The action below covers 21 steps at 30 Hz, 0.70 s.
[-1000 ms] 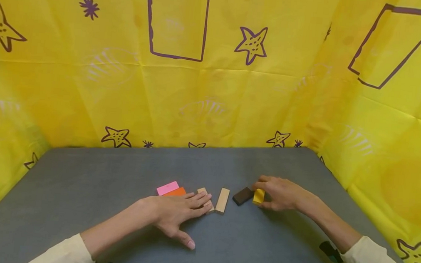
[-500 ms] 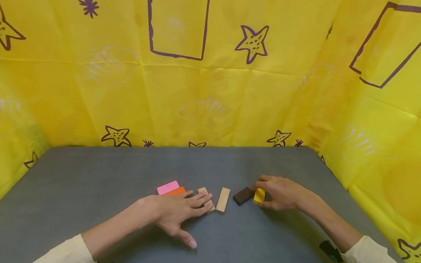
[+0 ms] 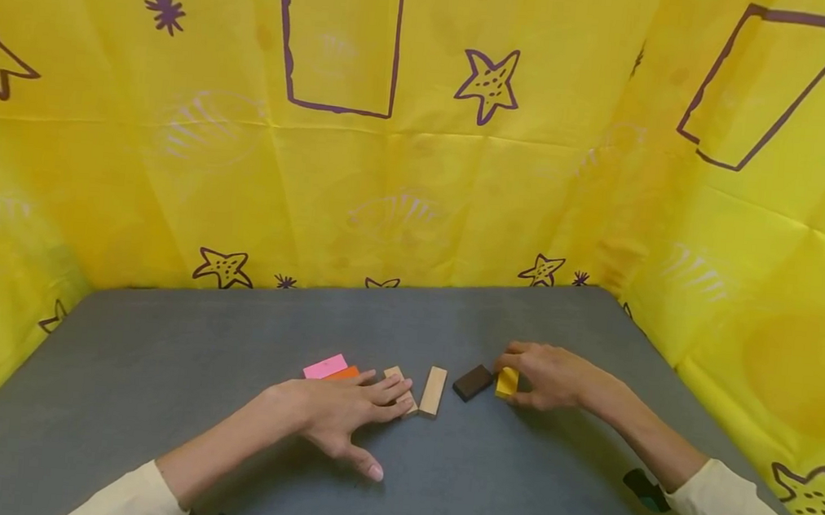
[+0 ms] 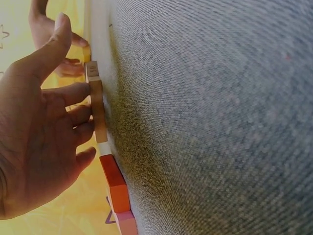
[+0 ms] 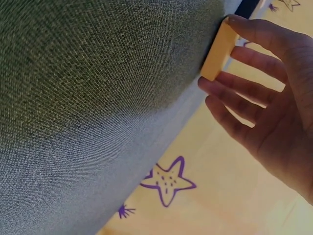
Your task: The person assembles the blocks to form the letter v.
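Note:
My left hand [image 3: 339, 419] reaches over the table with its fingers spread and thumb held apart. Its fingertips rest on a plain wooden block [image 3: 393, 372], partly covering it. Beside that block lies a second plain wooden block [image 3: 433, 392]. Behind the left hand are an orange block [image 3: 346, 373], partly hidden, and a pink block [image 3: 325, 366]. My right hand [image 3: 549, 376] holds a yellow block [image 3: 508, 383] between thumb and fingers, seen also in the right wrist view as a yellow block [image 5: 219, 51] low at the cloth. A dark brown block [image 3: 473, 383] lies just left of it.
The blocks form a loose row across the middle of a grey cloth-covered table [image 3: 229, 331]. A yellow curtain [image 3: 330, 193] with starfish drawings encloses the back and both sides. Dark wrist straps show near both light sleeves [image 3: 722, 505].

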{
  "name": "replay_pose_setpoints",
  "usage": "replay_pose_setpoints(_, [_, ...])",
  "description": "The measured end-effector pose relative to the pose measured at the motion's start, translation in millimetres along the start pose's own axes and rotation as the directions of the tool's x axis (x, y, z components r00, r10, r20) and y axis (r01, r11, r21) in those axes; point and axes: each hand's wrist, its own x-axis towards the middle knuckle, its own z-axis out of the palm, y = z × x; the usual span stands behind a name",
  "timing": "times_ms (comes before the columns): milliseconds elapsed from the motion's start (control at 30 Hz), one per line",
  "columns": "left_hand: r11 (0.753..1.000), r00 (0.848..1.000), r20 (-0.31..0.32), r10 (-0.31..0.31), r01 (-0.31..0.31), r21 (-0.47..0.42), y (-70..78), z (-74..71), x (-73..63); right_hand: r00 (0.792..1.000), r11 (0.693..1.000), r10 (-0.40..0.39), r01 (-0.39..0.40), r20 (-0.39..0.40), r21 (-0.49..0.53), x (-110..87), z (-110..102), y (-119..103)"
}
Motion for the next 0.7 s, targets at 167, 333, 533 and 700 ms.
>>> replay_pose_setpoints(167, [1.0,1.0,-0.004,0.002,-0.002,0.001,0.6,0.0,-1.0,0.999,1.0,-0.001,0.001,-0.032,-0.015,0.3,-3.0,0.2])
replay_pose_setpoints(333, [1.0,1.0,0.0,-0.012,0.012,-0.003,2.4,-1.4,0.5,0.997,0.998,-0.037,0.033,-0.072,-0.06,0.2,-8.3,-0.8])
replay_pose_setpoints(533, [0.999,0.999,0.01,-0.034,0.034,0.017,5.5,-6.3,2.9,0.991,0.994,-0.074,0.063,-0.116,-0.089,0.3,-15.5,-3.0])
replay_pose_setpoints(700, [0.999,0.999,0.01,-0.048,0.048,0.026,6.0,-6.1,2.4,0.984,0.993,-0.092,0.08,-0.151,-0.084,2.2,-22.2,-5.7])
